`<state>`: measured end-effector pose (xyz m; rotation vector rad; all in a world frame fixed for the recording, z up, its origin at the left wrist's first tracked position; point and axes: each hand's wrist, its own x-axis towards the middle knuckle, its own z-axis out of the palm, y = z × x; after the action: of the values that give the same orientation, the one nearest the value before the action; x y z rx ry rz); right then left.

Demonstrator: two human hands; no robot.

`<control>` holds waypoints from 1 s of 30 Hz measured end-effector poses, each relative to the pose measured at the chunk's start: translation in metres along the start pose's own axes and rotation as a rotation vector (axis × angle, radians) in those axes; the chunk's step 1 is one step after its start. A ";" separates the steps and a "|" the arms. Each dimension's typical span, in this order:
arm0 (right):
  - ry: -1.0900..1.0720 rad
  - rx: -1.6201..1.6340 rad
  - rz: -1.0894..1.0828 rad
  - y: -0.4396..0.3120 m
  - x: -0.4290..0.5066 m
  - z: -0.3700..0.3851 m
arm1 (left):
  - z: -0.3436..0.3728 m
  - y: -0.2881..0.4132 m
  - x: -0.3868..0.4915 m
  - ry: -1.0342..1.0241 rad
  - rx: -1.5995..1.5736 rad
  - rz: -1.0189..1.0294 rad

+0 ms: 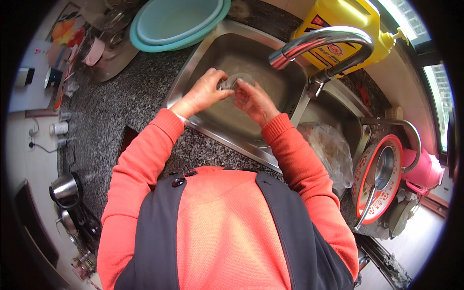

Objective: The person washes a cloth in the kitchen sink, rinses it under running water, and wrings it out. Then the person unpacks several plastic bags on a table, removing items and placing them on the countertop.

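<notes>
Both my hands are over the left basin of a stainless steel sink [203, 72]. My left hand [203, 91] pinches a small, grey, mesh-like item [228, 82] between thumb and fingers. On its other side, my right hand [256, 103] grips the same item with thumb and fingertips. A rounded, paler part of it shows above the right fingers, and I cannot tell its exact kind. What looks like shallow, cloudy water lies on the basin floor below. The chrome tap [326, 34] arches over the basin's right side, its spout apart from my hands.
Nested turquoise basins [136, 36] stand beyond the sink's left corner. Behind the tap is a yellow pump jug [340, 14]. A clear plastic bag [331, 148] lies at the right basin, near a red-rimmed colander [398, 152] and a second, thinner tap [413, 130]. Speckled granite countertop [108, 105] extends left.
</notes>
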<state>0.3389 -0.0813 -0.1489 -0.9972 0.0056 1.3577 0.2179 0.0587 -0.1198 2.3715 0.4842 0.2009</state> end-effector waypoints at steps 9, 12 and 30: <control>-0.262 -0.127 -0.211 -0.016 -0.028 0.042 | -0.033 0.019 -0.040 0.259 -0.481 -0.243; -0.243 -0.432 -0.319 -0.019 -0.038 0.046 | -0.041 0.019 -0.046 0.454 -0.612 -0.259; -0.017 -1.376 -1.326 -0.012 -0.083 0.058 | -0.093 0.076 -0.063 0.434 -1.311 -0.188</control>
<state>0.2953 -0.1120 -0.0621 -1.5800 -1.4913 -0.0628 0.1562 0.0385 -0.0009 0.9893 0.5285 0.6996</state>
